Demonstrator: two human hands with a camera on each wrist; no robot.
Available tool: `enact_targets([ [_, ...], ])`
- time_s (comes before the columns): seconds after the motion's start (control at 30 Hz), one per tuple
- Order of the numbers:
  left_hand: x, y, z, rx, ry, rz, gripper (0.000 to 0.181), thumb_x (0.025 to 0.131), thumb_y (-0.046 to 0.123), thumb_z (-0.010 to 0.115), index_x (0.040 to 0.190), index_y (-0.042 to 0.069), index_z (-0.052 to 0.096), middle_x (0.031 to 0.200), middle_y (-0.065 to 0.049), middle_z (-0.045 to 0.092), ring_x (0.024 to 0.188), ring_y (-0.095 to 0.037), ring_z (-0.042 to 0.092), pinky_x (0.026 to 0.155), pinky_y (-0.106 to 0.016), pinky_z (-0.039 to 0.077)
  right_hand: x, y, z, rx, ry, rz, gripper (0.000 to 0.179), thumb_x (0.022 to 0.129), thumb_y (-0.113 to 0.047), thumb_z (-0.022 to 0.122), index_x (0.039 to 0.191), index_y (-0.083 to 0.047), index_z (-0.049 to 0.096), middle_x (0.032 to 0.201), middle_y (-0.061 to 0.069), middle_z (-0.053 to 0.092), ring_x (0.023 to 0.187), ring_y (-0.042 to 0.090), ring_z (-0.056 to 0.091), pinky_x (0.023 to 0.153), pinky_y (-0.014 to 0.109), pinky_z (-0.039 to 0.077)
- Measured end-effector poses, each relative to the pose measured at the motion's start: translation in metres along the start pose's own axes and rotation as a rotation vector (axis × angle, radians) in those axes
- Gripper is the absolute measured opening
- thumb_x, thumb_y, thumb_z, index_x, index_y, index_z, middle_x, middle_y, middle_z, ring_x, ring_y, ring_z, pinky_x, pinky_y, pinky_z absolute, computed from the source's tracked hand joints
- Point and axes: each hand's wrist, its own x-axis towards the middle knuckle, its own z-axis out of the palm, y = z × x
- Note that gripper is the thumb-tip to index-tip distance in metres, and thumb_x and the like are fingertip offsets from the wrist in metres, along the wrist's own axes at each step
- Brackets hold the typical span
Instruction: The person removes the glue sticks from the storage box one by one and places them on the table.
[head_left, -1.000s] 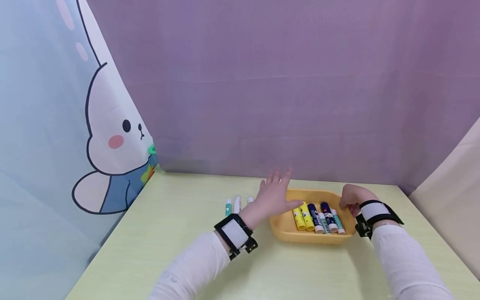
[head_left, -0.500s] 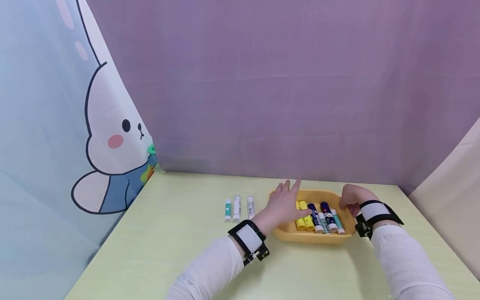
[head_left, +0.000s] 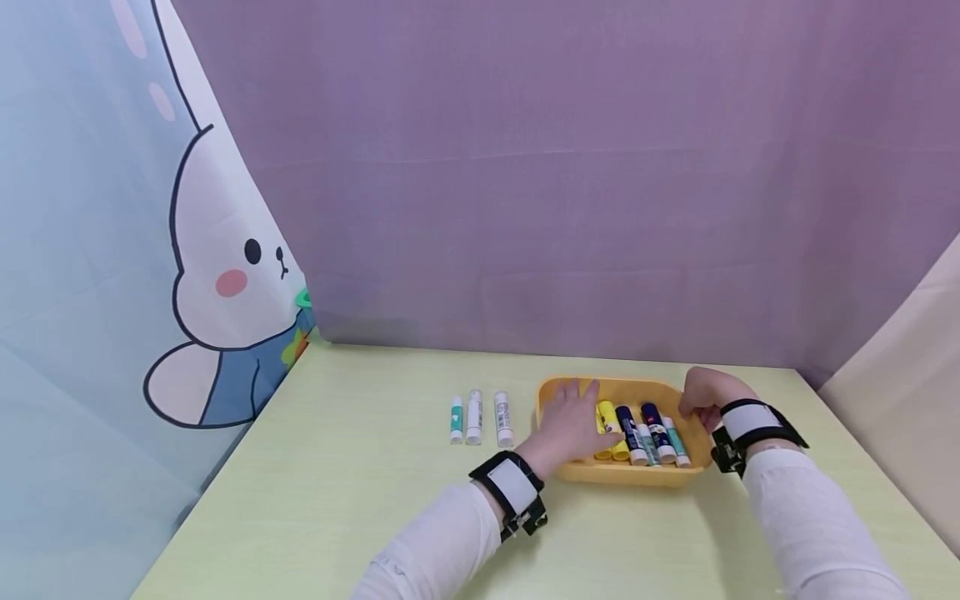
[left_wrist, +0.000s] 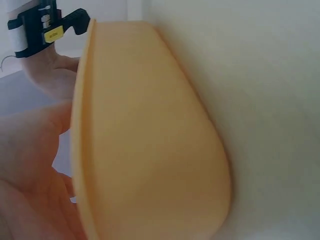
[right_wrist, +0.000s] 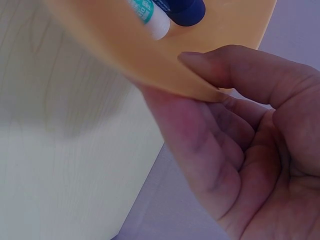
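Observation:
A shallow orange tray [head_left: 622,476] stands on the table, holding several glue sticks side by side. Yellow glue sticks [head_left: 618,450] lie toward its left, navy glue sticks [head_left: 657,433] and teal-and-white glue sticks [head_left: 676,443] toward its right. My left hand [head_left: 566,429] reaches over the tray's left end, fingers spread down inside beside the yellow sticks and partly covering them. In the left wrist view the tray's outer wall [left_wrist: 150,130] hides the fingertips. My right hand [right_wrist: 240,130] pinches the tray's right rim, thumb inside and fingers beneath the outside.
Left of the tray, a small teal-and-white glue stick [head_left: 456,421] and two white glue sticks [head_left: 474,417] lie in a row on the pale table [head_left: 360,467]. A purple curtain [head_left: 562,192] hangs behind the table, and a blue cartoon cloth [head_left: 82,292] hangs at the left.
My left hand has moved right and lower, away from the loose white glue sticks and down into the tray's left end. The right hand keeps its grip on the rim.

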Motion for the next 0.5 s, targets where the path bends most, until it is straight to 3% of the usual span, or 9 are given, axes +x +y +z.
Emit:
enact_targets([
  [0.5,0.01,0.007,0.026,0.01,-0.039,-0.138,0.091,0.08,0.059,0.064,0.149,0.014,0.025,0.149,-0.01,0.033,0.135,-0.026,0.034,0.102,-0.042,0.039,-0.001,0.0,0.0,0.011,0.003,0.002,0.011,0.078,-0.001,0.061,0.083,0.008,0.064,0.068,0.013,0.063,0.055,0.019,0.063,0.056,0.031,0.056],
])
